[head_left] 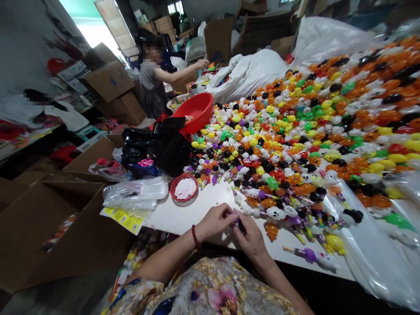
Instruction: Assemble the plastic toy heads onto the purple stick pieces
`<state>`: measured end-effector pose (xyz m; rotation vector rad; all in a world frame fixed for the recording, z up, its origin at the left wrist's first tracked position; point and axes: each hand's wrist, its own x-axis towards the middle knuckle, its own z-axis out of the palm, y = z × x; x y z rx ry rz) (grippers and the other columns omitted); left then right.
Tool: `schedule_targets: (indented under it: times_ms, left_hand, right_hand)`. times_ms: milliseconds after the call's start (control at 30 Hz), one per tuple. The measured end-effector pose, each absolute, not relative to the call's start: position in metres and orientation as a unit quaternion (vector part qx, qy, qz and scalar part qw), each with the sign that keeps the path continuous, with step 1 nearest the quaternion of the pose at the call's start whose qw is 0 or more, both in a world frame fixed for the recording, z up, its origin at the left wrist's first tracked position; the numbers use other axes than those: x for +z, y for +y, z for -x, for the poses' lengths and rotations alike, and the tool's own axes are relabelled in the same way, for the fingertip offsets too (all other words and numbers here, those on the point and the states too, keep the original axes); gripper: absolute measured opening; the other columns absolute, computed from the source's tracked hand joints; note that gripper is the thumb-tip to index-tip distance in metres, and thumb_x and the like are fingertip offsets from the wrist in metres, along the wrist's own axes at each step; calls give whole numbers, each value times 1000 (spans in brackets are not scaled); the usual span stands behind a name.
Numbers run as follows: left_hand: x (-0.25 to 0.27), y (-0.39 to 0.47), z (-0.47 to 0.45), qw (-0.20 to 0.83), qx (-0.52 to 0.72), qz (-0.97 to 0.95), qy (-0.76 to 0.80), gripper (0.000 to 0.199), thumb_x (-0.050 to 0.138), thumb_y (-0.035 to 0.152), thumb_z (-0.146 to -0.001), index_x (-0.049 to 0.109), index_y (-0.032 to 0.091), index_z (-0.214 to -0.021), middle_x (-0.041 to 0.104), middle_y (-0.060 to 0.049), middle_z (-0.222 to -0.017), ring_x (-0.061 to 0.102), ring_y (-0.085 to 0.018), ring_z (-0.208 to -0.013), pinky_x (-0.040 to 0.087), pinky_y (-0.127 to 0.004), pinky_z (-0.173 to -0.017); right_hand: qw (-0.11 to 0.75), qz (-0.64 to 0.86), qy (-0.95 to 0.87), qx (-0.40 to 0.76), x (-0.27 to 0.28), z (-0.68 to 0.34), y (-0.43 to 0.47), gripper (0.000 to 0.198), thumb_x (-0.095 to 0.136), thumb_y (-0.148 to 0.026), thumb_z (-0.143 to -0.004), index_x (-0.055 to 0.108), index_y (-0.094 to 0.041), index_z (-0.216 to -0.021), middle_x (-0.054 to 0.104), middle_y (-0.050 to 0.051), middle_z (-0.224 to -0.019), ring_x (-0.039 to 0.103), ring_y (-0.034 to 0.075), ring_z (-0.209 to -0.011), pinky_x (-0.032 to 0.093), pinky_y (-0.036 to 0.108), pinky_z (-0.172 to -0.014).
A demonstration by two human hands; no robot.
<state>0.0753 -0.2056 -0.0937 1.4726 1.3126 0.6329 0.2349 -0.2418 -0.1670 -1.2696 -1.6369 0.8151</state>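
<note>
My left hand (216, 222), with a red bead bracelet on its wrist, pinches a small purple plastic piece (236, 221) at the table's front edge. My right hand (251, 237) is closed against it, fingertips meeting those of the left. A dark piece (241, 226) shows between the right fingers; its kind is hidden. To the right lie an orange pumpkin-like piece (271, 231) and a candy-filled tube with a purple collar and white head (311, 255). A white skull-faced head (276, 213) rests near several similar tubes.
A large heap of coloured plastic heads (278, 140) covers the table's right and back. Left stand a red basket (184, 202) with white slips, clear bags (138, 192) and an open carton (59, 223). Beyond a red basin (198, 111), another person (154, 83) reaches right. Plastic sleeves (364, 245) lie right.
</note>
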Motion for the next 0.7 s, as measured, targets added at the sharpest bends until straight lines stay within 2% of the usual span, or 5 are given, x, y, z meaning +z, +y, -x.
schedule_targets:
  times_ms: [133, 233, 333, 533, 700]
  left_hand:
    - [-92, -169, -61, 437, 276, -616, 595, 28, 43, 30, -93, 55, 20, -70, 60, -3, -68, 55, -17, -67, 43, -28, -67]
    - [-87, -123, -44, 234, 310, -648, 655, 11, 51, 17, -89, 61, 19, -92, 63, -8, -96, 59, -21, -93, 45, -33, -86]
    - [-86, -88, -34, 125, 218, -686, 683, 29, 53, 6, -84, 60, 18, -109, 54, -13, -117, 56, -26, -112, 44, -36, -95]
    - [-95, -62, -24, 157, 186, -662, 709, 19, 59, 8, -82, 59, 16, -99, 53, -13, -113, 62, -24, -100, 48, -37, -90]
    - [-99, -81, -20, 298, 447, -465, 703, 14, 63, 15, -79, 53, 18, -87, 59, -3, -84, 63, -19, -86, 51, -35, -84]
  right_hand:
    - [444, 513, -668, 304, -161, -229, -236, 25, 54, -39, -86, 73, -23, -91, 69, 8, -87, 65, 23, -84, 55, 35, -78]
    - [446, 538, -637, 326, -156, -228, -240, 20, 56, -38, -81, 69, -22, -82, 69, 8, -90, 65, 23, -86, 54, 34, -78]
    - [396, 574, -594, 402, -153, -232, -247, 20, 58, -40, -76, 65, -21, -78, 68, 4, -75, 64, 21, -72, 53, 31, -68]
    - [401, 578, -496, 508, -154, -239, -263, 61, 66, -53, -72, 64, -18, -122, 67, 1, -75, 60, 17, -63, 51, 29, -61]
    - [422, 534, -431, 592, -158, -243, -266, 71, 70, -63, -69, 66, -17, -123, 58, -2, -68, 51, 13, -56, 47, 27, -54]
